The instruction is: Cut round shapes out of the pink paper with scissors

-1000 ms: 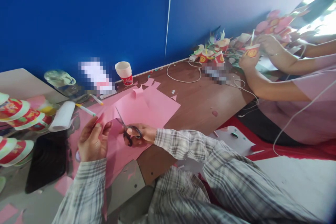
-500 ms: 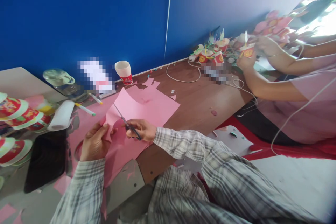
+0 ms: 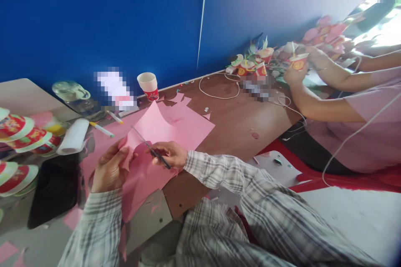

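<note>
Both hands raised close together — left hand [image 3: 109, 170] pinched shut, right hand [image 3: 171, 154] curled closed.

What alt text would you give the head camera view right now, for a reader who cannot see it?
A person in a plaid shirt cuts a pink paper sheet with scissors in the right hand, while the left hand pinches the paper's edge over a brown table. At right, another person's hands hold a red paper cup.
</note>
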`<state>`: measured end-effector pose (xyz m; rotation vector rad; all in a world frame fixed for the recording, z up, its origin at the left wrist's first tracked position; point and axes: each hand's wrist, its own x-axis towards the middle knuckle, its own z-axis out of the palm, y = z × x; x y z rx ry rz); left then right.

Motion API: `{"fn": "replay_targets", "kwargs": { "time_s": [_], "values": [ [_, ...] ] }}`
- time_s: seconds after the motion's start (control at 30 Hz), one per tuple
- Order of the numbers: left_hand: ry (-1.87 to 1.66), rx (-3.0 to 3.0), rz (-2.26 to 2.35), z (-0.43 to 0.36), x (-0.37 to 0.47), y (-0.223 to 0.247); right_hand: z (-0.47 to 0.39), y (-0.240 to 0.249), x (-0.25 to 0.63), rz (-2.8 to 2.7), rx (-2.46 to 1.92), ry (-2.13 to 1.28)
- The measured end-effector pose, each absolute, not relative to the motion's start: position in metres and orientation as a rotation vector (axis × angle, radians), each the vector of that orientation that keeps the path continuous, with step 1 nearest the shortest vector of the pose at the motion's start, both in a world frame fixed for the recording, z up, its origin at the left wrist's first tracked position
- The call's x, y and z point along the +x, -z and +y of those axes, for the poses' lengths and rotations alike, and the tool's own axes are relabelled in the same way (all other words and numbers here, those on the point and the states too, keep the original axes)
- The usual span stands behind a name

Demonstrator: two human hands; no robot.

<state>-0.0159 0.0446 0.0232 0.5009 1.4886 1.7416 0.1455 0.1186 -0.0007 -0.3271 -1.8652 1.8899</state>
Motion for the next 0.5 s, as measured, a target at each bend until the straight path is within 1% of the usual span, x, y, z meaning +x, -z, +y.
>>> {"fn": "replay_targets", "kwargs": {
  "time_s": [0.17,0.5],
  "values": [
    [-1.706,0.367,1.462,0.043,-0.021,-0.025,0.118,-0.002,0.147,-1.9,-0.345,-1.869],
    [-1.682,0.415,1.567,0.04,-0.027,-0.029,0.118,0.007,0.137,-1.822,-0.399,-1.865]
  ]
}}
